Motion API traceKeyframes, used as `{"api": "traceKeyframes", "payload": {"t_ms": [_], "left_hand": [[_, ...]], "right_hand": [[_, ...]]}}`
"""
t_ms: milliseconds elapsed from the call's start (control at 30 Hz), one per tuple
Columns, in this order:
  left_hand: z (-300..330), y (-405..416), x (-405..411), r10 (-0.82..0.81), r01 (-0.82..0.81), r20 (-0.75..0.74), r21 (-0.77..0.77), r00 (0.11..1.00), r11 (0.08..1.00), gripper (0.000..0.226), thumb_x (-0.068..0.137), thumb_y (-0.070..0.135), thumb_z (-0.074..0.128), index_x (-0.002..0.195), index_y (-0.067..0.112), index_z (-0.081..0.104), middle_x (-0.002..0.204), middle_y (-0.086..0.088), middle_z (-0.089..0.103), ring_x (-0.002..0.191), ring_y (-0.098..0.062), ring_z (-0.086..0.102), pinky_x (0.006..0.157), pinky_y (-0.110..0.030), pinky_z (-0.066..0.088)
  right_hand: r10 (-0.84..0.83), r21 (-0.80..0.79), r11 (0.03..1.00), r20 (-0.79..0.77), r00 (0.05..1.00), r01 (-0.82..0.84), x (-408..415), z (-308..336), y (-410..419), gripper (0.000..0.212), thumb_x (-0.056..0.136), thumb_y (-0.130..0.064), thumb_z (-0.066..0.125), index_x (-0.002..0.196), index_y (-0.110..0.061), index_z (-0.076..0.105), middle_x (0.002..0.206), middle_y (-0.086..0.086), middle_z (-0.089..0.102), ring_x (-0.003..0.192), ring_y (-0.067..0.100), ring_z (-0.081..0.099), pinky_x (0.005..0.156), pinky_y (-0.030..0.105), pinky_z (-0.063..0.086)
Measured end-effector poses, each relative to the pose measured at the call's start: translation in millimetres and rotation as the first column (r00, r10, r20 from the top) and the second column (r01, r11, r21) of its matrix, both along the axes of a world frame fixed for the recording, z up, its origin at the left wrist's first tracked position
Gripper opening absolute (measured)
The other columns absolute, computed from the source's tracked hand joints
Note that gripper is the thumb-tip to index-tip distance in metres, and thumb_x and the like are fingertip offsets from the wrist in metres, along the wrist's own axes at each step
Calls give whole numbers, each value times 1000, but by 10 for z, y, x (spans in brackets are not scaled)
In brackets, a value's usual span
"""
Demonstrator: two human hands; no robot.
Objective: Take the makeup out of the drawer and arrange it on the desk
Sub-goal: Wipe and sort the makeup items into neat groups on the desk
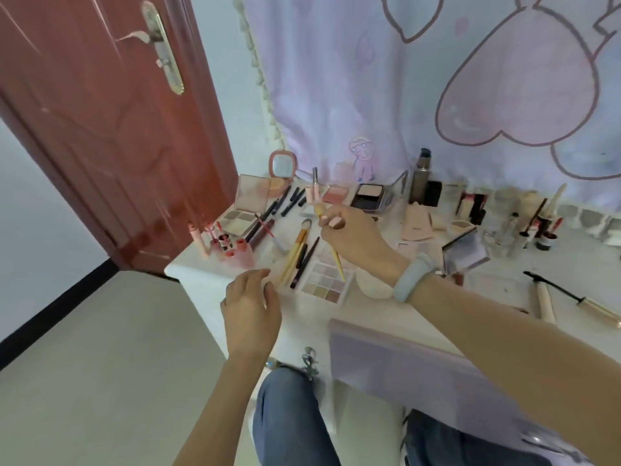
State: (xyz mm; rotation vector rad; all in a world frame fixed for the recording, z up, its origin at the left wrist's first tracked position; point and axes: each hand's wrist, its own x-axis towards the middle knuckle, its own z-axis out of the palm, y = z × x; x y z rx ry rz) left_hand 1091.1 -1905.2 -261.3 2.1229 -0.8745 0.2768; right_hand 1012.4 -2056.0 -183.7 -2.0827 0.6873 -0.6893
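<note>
My right hand (349, 235) pinches a yellow-handled makeup brush (337, 260), held above the white desk (201, 269) over an open eyeshadow palette (324, 280). The brush's handle points down toward me. My left hand (250, 304) hovers with loosely curled fingers and nothing in it at the desk's front left edge. Two more yellow brushes (295, 252) and dark pencils lie just left of the palette. The drawer (403, 364), pale purple, stands pulled out below my right forearm; its inside is hidden.
Lip tubes in a pink holder (232, 248) stand at the left corner. Open compacts (248, 203), a round mirror (283, 164), a tall bottle (420, 181) and several small items line the back. A mascara wand (551, 285) lies right. A red door (111, 129) is left of the desk.
</note>
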Motion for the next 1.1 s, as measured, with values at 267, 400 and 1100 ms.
{"api": "traceKeyframes", "payload": {"t_ms": [267, 400, 1100], "left_hand": [[-289, -11, 102, 16, -18, 141, 11, 990, 1000, 21, 81, 2, 64, 101, 6, 69, 107, -9, 65, 101, -32, 59, 78, -38, 40], [-306, -23, 121, 25, -27, 135, 9, 990, 1000, 25, 83, 14, 53, 101, 10, 68, 107, -4, 64, 104, -26, 55, 78, -34, 36], [283, -724, -1323, -401, 448, 246, -182, 883, 875, 25, 81, 3, 55, 104, 3, 65, 108, -13, 63, 102, -32, 58, 85, -45, 47]], "right_hand": [[-43, -150, 989, -261, 964, 4, 510, -288, -70, 15, 88, -13, 45, 84, -2, 56, 86, 14, 61, 84, 32, 57, 73, 37, 46], [-45, -295, 953, -339, 940, -61, 579, -352, -46, 18, 89, -14, 43, 76, -6, 53, 78, 9, 55, 74, 29, 54, 62, 33, 43], [-326, -303, 876, 205, 923, 376, -1854, -156, -467, 25, 91, -2, 46, 109, -12, 62, 88, -6, 59, 61, 4, 50, 56, 8, 37]]}}
